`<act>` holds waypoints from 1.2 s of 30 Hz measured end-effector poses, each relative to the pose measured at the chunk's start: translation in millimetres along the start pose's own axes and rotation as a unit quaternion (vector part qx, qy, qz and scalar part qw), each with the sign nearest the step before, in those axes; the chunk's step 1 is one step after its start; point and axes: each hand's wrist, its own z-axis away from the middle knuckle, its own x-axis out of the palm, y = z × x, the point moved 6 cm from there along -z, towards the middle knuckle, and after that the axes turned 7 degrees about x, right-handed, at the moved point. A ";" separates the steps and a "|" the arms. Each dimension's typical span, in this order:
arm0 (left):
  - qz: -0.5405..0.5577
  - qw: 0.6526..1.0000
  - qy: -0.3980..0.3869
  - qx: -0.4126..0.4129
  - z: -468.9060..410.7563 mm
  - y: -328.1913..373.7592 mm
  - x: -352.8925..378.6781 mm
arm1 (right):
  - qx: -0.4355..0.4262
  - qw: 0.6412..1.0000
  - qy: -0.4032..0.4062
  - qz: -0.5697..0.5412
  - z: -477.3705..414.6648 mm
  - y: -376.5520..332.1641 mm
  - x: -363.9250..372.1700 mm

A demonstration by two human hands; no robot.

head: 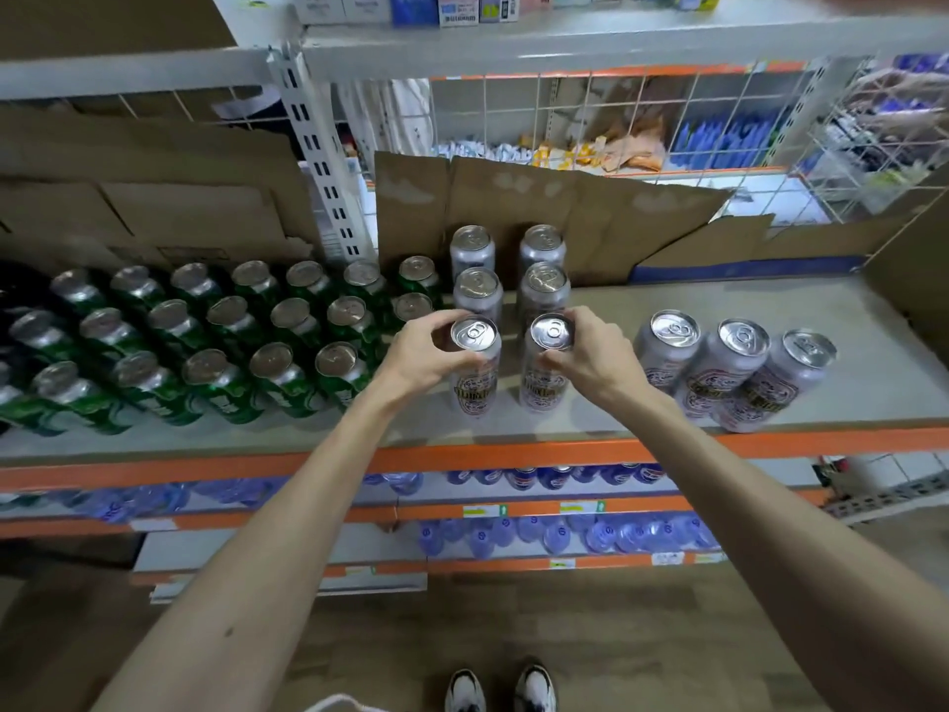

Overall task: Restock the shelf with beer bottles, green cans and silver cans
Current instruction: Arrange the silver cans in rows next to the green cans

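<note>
The left hand grips the left silver can and the right hand grips the right silver can at the grey shelf.
Fingers and thumb of each hand curl around the top rim of its smooth metal cylinder. Both cans are upright, near each other, in front of two short columns of rear silver cans. At the left, the green cans fill the flat shelf in tight rows, shiny round lids up. At the right, three loose silver cans stand close together near the orange front edge, with bare shelf behind them and beside them. Rough brown cardboard lines the back.
</note>
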 end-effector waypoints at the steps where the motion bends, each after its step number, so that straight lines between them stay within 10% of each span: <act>1: 0.000 1.000 -0.005 0.000 0.7 0.3 0.7 | 0.003 1.000 -0.005 0.004 -0.8 0.3 0.3; 36: 0.098 0.987 -0.131 0.013 -0.2 6.3 1.9 | 0.003 0.998 -0.060 -0.024 0.0 -0.8 -1.3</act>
